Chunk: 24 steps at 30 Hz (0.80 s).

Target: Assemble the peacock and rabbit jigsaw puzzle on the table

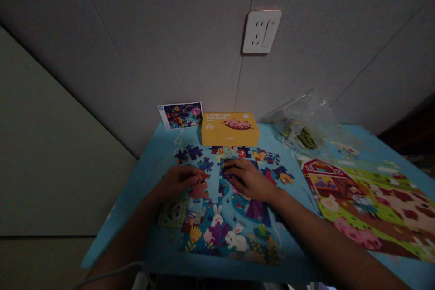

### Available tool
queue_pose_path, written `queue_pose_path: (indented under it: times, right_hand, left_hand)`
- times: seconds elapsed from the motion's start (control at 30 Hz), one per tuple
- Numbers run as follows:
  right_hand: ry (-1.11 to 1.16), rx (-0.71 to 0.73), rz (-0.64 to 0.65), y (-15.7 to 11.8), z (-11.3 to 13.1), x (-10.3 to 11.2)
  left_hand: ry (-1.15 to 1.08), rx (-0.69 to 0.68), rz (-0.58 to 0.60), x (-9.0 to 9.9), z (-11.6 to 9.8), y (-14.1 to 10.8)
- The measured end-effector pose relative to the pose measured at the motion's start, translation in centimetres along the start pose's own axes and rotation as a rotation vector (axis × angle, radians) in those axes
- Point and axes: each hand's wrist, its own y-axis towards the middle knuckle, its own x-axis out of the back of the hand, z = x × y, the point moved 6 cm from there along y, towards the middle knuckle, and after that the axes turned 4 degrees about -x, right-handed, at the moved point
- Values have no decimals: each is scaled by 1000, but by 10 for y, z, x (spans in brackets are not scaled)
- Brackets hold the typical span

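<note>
A partly joined jigsaw puzzle [234, 217] lies on the blue table, showing white rabbits, flowers and a winding path. My left hand [181, 181] is closed at its left side, thumb and fingers pinching a reddish puzzle piece [204, 175]. Just below those fingertips is another reddish-pink piece [200, 191]. My right hand [249, 180] rests over the puzzle's upper part, its bent fingers apart and touching dark blue pieces; what lies beneath the palm is hidden. A bare blue gap [213, 189] in the puzzle runs between the two hands.
Loose pieces [194, 151] lie at the upper left, others [284, 175] at the right. Behind stand a yellow puzzle box [230, 136] and a picture card [183, 116] against the wall. At right are a clear plastic bag [302, 122] and a finished farm puzzle [370, 208].
</note>
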Motion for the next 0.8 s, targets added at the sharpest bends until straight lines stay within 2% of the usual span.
queue_pose_path:
  times: [0.17, 0.53, 0.7, 0.8]
  right_hand:
    - [6, 1, 13, 1, 1, 0]
    - [0, -2, 6, 1, 0, -1]
    - [0, -1, 3, 1, 1, -1]
    - [0, -2, 9, 1, 1, 0]
  left_hand:
    - [-103, 11, -10, -3, -3, -1]
    - [-126, 105, 271, -24, -1, -9]
    - [-106, 125, 306, -27, 3, -9]
    - [-177, 127, 350, -28, 5, -12]
